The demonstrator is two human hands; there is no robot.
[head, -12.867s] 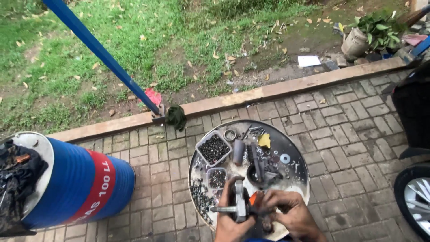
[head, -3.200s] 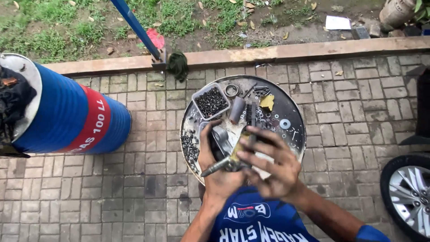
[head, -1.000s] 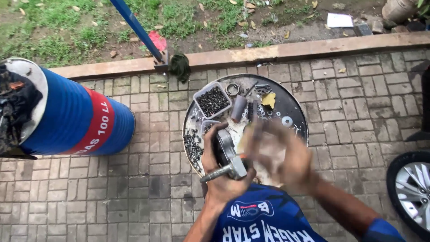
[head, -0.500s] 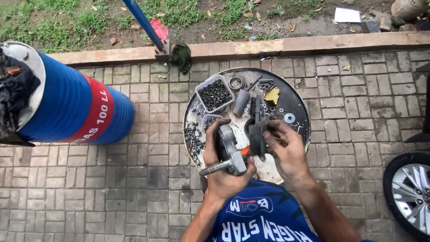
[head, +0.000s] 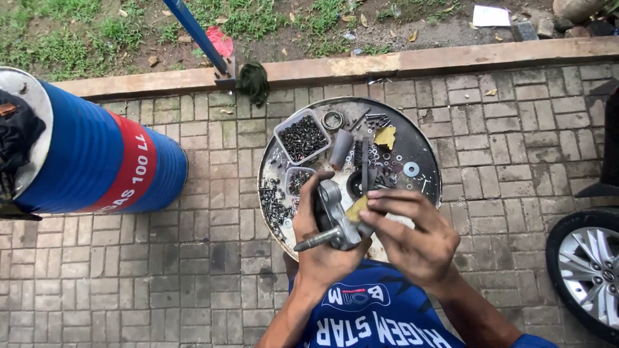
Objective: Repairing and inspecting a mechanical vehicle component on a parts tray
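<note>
Over the round metal tray [head: 425,149] of screws, your left hand [head: 320,248] gripped a grey metal part [head: 336,222] with a bolt end, while your right hand [head: 416,235] pinched a small yellowish scrap [head: 356,209] against it

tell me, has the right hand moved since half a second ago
Yes. The right hand has slid back from the round tray onto the grey metal part held in the left hand.
</note>
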